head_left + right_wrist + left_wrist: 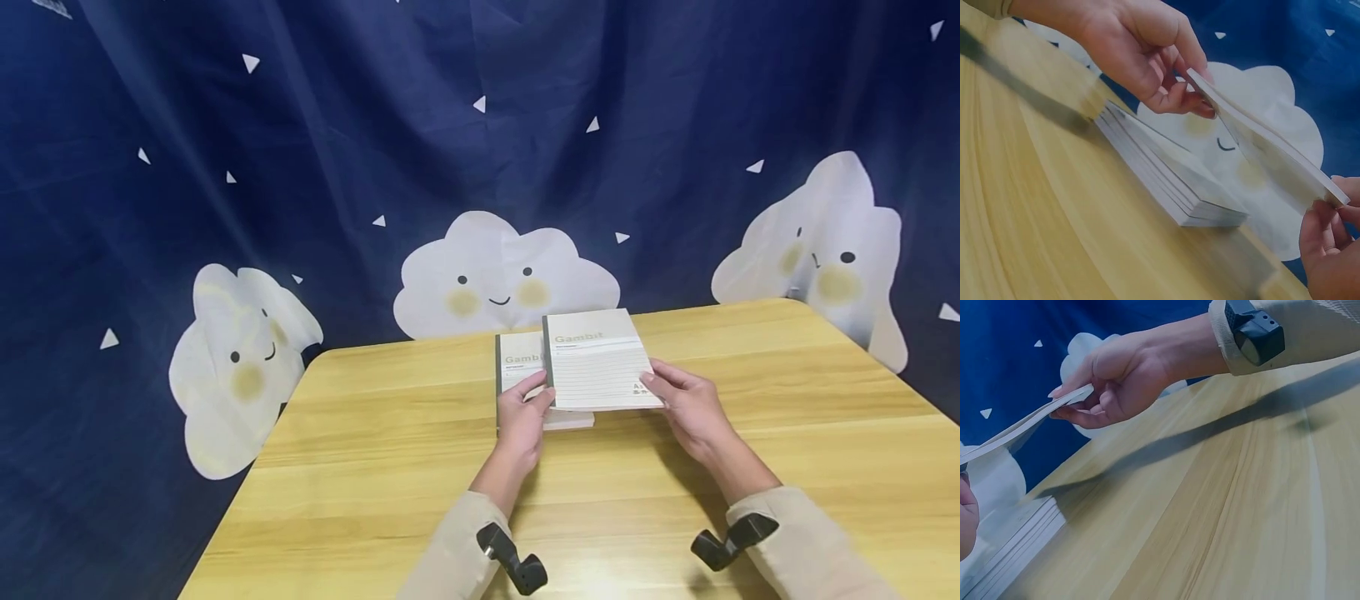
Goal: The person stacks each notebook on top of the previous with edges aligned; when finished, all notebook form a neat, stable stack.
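A white notebook (596, 358) with a dark spine strip, "Gambit" on its cover, is held raised between both hands. My left hand (521, 421) pinches its spine edge near the lower corner, thumb on top. At the opposite edge my right hand (693, 412) pinches the lower right corner, thumb on the cover and fingers beneath. Under and left of it lies a stack of like notebooks (519, 346), partly hidden by the held one. Seen from the right wrist, the stack (1147, 172) has several layers, and the held notebook (1266, 134) slants above it, bending slightly.
The stack rests on a wood-grain table (360, 475) with rounded far corners. Behind the table's far edge hangs a dark blue curtain (360, 125) printed with clouds and small triangles. Black devices (513, 558) are strapped on both sleeves.
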`<act>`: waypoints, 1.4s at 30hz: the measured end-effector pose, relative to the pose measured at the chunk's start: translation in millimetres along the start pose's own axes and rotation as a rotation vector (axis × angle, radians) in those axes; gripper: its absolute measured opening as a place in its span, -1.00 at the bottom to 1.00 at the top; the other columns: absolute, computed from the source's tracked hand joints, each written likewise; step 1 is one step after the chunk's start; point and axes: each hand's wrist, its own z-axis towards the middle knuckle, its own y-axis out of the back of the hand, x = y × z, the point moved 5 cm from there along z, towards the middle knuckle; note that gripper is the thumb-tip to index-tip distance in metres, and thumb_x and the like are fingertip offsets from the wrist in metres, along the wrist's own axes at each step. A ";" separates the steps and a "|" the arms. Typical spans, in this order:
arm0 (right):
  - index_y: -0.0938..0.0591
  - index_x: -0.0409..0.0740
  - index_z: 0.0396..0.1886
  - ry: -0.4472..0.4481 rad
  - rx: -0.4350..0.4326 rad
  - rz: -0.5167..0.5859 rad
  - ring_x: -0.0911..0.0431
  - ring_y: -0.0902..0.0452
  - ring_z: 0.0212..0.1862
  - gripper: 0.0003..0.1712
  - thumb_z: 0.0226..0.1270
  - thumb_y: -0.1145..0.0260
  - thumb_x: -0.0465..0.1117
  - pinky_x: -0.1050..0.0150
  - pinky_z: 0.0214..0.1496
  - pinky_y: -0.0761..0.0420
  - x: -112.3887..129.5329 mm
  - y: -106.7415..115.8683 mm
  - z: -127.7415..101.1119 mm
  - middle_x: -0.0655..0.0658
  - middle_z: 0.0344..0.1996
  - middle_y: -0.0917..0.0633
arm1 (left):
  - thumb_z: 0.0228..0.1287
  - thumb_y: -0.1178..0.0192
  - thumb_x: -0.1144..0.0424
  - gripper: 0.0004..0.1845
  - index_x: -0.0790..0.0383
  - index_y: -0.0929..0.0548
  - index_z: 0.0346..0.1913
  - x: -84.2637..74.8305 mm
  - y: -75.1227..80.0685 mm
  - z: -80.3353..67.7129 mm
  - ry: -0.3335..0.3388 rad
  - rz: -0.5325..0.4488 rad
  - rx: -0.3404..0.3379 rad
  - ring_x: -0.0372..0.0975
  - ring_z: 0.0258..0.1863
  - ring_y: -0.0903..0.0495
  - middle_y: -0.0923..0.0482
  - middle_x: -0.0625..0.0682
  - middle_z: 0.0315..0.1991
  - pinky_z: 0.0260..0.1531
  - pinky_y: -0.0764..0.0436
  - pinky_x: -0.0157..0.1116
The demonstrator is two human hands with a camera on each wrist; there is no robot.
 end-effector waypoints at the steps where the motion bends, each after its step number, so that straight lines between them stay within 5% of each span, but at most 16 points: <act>1: -0.04 -0.54 0.37 0.001 0.004 -0.002 0.33 -0.59 -0.23 -0.20 0.30 -0.23 -0.33 0.49 -0.15 -0.59 -1.1 -2.2 0.4 0.18 -0.27 -0.68 | 0.14 -0.14 0.52 -0.58 0.46 -0.51 0.12 -0.8 2.6 0.1 -0.001 0.005 -0.006 -0.32 -0.39 -0.44 -0.44 0.22 0.06 -0.32 -0.52 -0.43; 10: -0.09 -0.46 0.39 -0.031 0.027 -0.053 0.33 -0.59 -0.21 -0.22 0.32 -0.23 -0.26 0.46 -0.13 -0.60 -14.2 -17.6 4.1 0.17 -0.16 -0.61 | 0.15 -0.16 0.49 -0.60 0.45 -0.53 0.10 -3.6 26.1 2.2 -0.029 0.087 -0.030 -0.27 -0.29 -0.48 -0.42 0.27 0.09 -0.27 -0.57 -0.43; 23: -0.25 -0.38 0.35 -0.057 0.017 -0.162 0.34 -0.51 -0.39 -0.32 0.31 -0.25 -0.24 0.46 -0.43 -0.52 -37.2 -35.2 14.4 0.14 -0.23 -0.65 | 0.19 -0.16 0.41 -0.59 0.34 -0.54 0.14 -3.5 57.7 4.7 -0.049 0.262 -0.027 -0.25 -0.26 -0.45 -0.46 0.19 0.06 -0.27 -0.55 -0.37; 27: -0.30 -0.33 0.34 -0.069 -0.003 -0.210 0.36 -0.44 -0.43 -0.35 0.32 -0.25 -0.21 0.46 -0.48 -0.49 -43.2 -38.6 17.6 -0.06 -0.01 -0.61 | 0.20 -0.16 0.41 -0.59 0.34 -0.53 0.15 -1.9 64.1 5.6 -0.054 0.282 -0.037 -0.24 -0.25 -0.42 -0.45 0.19 0.12 -0.28 -0.52 -0.38; 31: -0.36 -0.29 0.31 -0.043 -0.021 -0.337 0.38 -0.45 -0.33 -0.40 0.34 -0.23 -0.16 0.45 -0.39 -0.52 -47.0 -39.8 20.0 -0.28 0.23 -0.46 | 0.22 -0.16 0.40 -0.60 0.33 -0.54 0.14 -0.5 68.9 5.9 -0.043 0.306 -0.044 -0.23 -0.25 -0.39 -0.45 0.16 0.14 -0.29 -0.48 -0.37; 42: -0.39 -0.37 0.27 0.049 -0.033 -0.568 0.21 -0.45 -0.08 -0.42 0.35 -0.21 -0.14 0.56 -0.19 -0.49 -54.2 -49.6 27.0 -0.36 0.15 -0.51 | 0.23 -0.10 0.44 -0.60 0.35 -0.52 0.16 6.6 80.7 11.0 -0.007 0.320 -0.067 -0.17 -0.15 -0.42 -0.42 0.17 0.19 -0.21 -0.52 -0.37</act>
